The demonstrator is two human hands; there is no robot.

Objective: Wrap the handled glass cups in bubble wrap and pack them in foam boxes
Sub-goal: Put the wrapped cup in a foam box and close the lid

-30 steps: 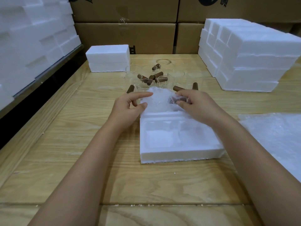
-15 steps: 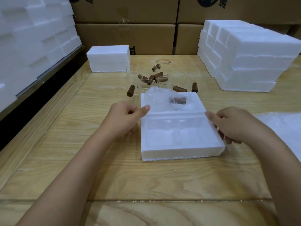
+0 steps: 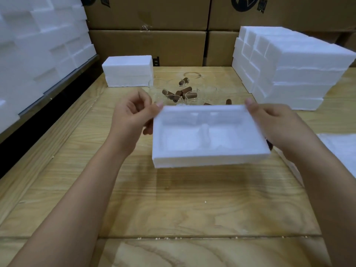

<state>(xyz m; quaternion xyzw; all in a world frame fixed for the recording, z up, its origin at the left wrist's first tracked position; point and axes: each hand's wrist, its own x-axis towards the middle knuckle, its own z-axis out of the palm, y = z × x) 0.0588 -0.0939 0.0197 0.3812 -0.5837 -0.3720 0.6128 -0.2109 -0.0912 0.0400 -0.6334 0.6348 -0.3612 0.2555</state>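
A white foam box half (image 3: 210,158) is raised off the wooden table (image 3: 173,209) and tilted, its hollow moulded side facing me. My left hand (image 3: 133,116) pinches its upper left corner. My right hand (image 3: 269,122) grips its upper right edge, thumb on top. Just beyond it stand several clear glass cups with brown handles (image 3: 181,93). The raised foam hides the other box half and the bubble-wrapped cup in it.
A bubble wrap sheet (image 3: 339,149) lies on the table at the right. A foam block (image 3: 128,71) sits at the back left and a stack of foam boxes (image 3: 289,70) at the back right. More foam (image 3: 38,45) is piled on the left; cardboard boxes (image 3: 148,47) line the back.
Both hands left the wrapped cup in the far box half, took the near foam half by its sides and lifted it up, so it now covers the wrapped cup from view.
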